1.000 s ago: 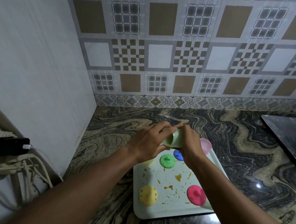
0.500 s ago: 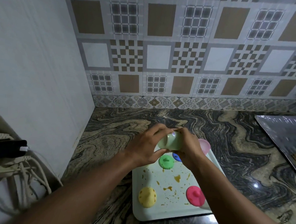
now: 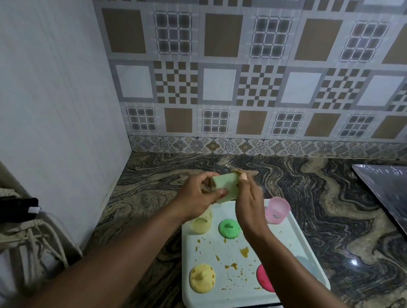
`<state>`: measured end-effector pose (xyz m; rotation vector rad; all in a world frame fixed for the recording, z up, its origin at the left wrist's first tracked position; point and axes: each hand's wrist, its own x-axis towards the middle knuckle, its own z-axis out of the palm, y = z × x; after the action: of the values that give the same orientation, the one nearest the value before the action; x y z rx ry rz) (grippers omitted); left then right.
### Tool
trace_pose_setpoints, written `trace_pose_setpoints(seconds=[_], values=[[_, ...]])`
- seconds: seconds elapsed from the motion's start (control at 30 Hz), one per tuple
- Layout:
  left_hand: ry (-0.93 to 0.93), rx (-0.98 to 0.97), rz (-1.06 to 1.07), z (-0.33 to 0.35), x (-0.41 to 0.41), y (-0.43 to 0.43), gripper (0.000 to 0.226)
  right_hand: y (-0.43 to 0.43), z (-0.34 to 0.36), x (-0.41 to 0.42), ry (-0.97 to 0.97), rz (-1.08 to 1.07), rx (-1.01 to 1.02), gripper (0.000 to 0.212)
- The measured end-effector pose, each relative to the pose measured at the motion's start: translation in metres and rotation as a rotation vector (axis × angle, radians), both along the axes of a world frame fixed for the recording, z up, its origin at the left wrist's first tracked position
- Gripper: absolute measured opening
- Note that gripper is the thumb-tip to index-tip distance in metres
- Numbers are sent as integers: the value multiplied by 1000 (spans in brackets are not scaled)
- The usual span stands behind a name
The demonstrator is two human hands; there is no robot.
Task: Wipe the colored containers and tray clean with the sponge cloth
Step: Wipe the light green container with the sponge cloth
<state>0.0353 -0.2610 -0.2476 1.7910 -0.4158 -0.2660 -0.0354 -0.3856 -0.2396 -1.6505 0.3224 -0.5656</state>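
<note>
both hands, left and right, still grip the pale green container, now turned more side-on

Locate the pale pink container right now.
Head view, right of centre: the pale pink container stands at the tray's far right corner, just right of the right hand.

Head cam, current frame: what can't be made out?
Head view only:
1. Sponge cloth: not identifiable; the left grip and right grip cover much of the pale green container.
2. Red lid: partly behind the right forearm.
3. Yellow container: top hidden by the left wrist.
4. Metal sheet: cut off by the right edge.
</note>
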Motion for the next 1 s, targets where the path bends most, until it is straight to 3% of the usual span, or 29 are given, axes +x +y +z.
trace_pose_setpoints(seconds=[0.17,0.27,0.33,0.4,0.5,0.57,0.77,0.9,1.0], values=[[-445,211,-5,2,-9,-6,57,-6,9,11,172,-38,190,50],[-793,436,-111,-2,-11,-5,63,-19,8,16,271,-46,455,34],[-858,559,-173,-1,-9,-2,64,-29,7,17,346,-30,590,28],[-756,522,-181,-2,-9,-3,62,-35,6,19,397,-3,615,26],[-445,367,-31,-1,-14,-15,63,-38,9,26,401,17,634,25],[-349,330,29,0,-13,-20,59,-36,11,28,391,43,612,24],[-533,432,-108,9,1,-16,59,-51,14,38,467,147,606,24],[-340,262,34,16,6,-18,64,-70,17,57,522,281,649,42],[-310,246,29,20,7,-20,64,-70,13,66,487,380,745,52]])
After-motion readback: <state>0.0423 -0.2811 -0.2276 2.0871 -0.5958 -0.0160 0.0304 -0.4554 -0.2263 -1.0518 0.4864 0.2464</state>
